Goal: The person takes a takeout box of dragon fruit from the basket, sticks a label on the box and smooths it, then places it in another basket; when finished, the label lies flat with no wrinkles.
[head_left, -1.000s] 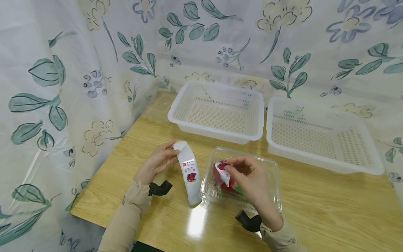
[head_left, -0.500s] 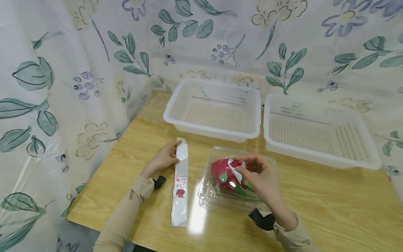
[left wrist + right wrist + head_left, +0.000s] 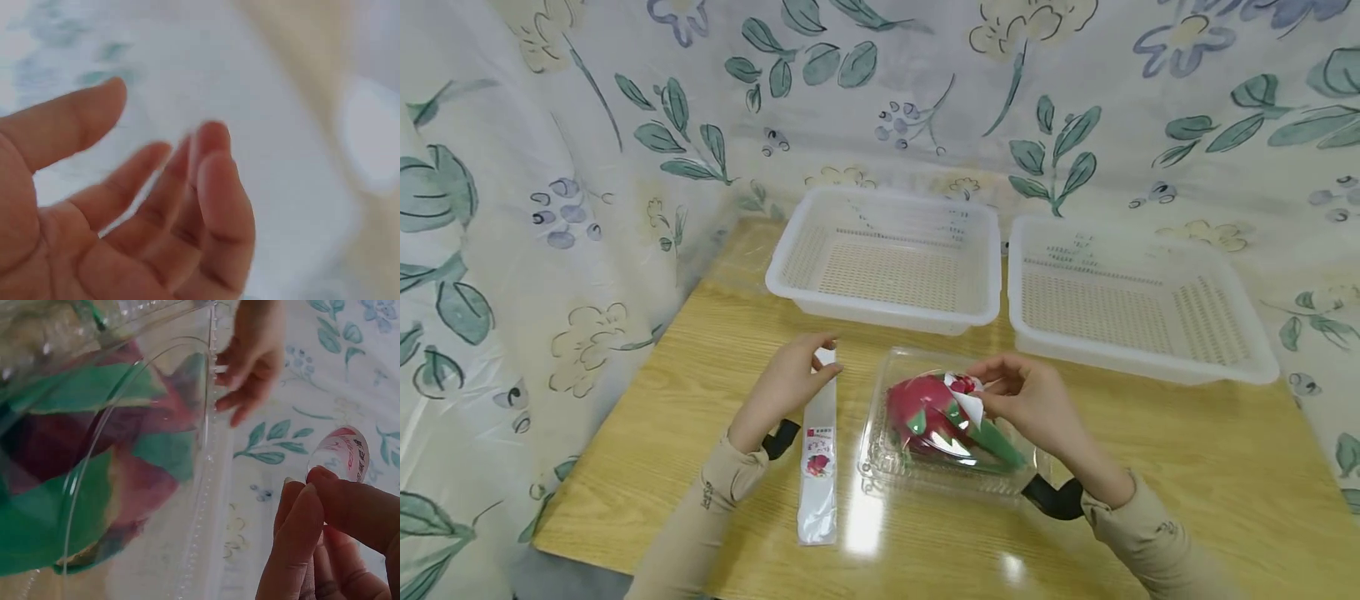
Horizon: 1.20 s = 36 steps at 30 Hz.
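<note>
A clear plastic clamshell box (image 3: 880,482) lies on the table before me, with a red and green dragon fruit (image 3: 925,406) inside. Over the box, my right hand (image 3: 1041,408) pinches a small sticker (image 3: 970,406), white with a red fruit print, between thumb and fingertips. The sticker (image 3: 350,450) curls up from those fingers in the right wrist view. To the left, a long white strip of sticker backing (image 3: 817,508) with one printed fruit label lies flat. My left hand (image 3: 782,383) hovers at its far end, thumb and fingers apart and holding nothing.
Behind the box stand two white perforated baskets, a left one (image 3: 880,312) and a right one (image 3: 1120,354). A clear plastic piece (image 3: 741,258) lies at the table's back left corner. A floral curtain (image 3: 602,275) hangs around the table (image 3: 647,467).
My left hand has let go of the strip, which now lies flat on the table. My right hand has shifted rightward with the sticker, uncovering more of the fruit.
</note>
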Each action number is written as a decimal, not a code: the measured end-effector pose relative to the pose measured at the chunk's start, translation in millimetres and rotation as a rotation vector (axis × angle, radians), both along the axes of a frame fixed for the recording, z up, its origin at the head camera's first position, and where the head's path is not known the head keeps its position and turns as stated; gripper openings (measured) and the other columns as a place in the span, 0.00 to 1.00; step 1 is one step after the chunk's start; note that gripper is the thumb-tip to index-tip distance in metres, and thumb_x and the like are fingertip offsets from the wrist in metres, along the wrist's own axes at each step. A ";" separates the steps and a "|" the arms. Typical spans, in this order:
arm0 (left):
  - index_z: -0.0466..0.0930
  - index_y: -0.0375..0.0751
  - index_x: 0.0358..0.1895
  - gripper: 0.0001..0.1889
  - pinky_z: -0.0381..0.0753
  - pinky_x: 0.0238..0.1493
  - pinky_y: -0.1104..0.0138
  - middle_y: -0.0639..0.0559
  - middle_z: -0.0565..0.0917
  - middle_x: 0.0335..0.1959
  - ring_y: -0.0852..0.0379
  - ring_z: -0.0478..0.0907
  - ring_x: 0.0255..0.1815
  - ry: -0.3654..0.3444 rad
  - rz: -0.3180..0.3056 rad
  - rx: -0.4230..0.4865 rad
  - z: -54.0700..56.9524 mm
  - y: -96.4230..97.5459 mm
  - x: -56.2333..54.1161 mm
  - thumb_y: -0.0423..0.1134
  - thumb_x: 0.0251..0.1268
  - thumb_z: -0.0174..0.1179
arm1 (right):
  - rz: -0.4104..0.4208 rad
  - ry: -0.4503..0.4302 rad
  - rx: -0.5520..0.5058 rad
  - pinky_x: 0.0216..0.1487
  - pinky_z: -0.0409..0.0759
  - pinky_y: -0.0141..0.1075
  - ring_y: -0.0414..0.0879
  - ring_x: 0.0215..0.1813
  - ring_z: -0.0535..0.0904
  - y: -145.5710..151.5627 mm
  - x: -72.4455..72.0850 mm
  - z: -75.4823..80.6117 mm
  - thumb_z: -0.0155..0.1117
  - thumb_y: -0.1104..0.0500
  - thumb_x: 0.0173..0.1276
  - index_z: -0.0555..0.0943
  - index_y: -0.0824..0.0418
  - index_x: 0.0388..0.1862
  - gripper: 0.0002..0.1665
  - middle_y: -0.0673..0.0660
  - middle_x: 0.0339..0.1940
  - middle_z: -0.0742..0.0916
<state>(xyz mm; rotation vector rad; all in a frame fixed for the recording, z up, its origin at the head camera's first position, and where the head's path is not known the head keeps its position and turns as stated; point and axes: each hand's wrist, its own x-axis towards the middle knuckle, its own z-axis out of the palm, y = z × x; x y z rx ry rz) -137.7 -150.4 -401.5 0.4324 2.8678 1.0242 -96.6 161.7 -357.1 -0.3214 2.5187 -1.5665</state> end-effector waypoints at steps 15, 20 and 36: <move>0.72 0.45 0.66 0.27 0.79 0.47 0.70 0.52 0.81 0.56 0.61 0.80 0.40 0.100 -0.641 -0.231 63.9 113.2 17.9 0.50 0.67 0.60 | 0.184 -0.116 0.180 0.30 0.86 0.39 0.44 0.28 0.84 -1.6 -28.8 -5.7 0.61 0.72 0.59 0.79 0.69 0.45 0.14 0.62 0.36 0.86; 0.67 0.43 0.69 0.31 0.79 0.49 0.67 0.44 0.75 0.64 0.62 0.78 0.38 0.027 -0.646 -0.315 56.2 120.2 15.7 0.51 0.66 0.61 | 0.189 -0.063 0.299 0.27 0.82 0.36 0.41 0.23 0.81 -7.5 -31.0 -3.7 0.65 0.69 0.58 0.77 0.66 0.53 0.22 0.58 0.32 0.87; 0.78 0.45 0.60 0.22 0.78 0.41 0.70 0.56 0.84 0.45 0.62 0.76 0.35 0.151 -0.664 -0.321 42.4 110.5 31.2 0.47 0.65 0.62 | 0.197 0.034 0.577 0.25 0.71 0.32 0.40 0.23 0.74 0.2 -28.2 -3.9 0.74 0.59 0.56 0.72 0.64 0.59 0.33 0.50 0.23 0.83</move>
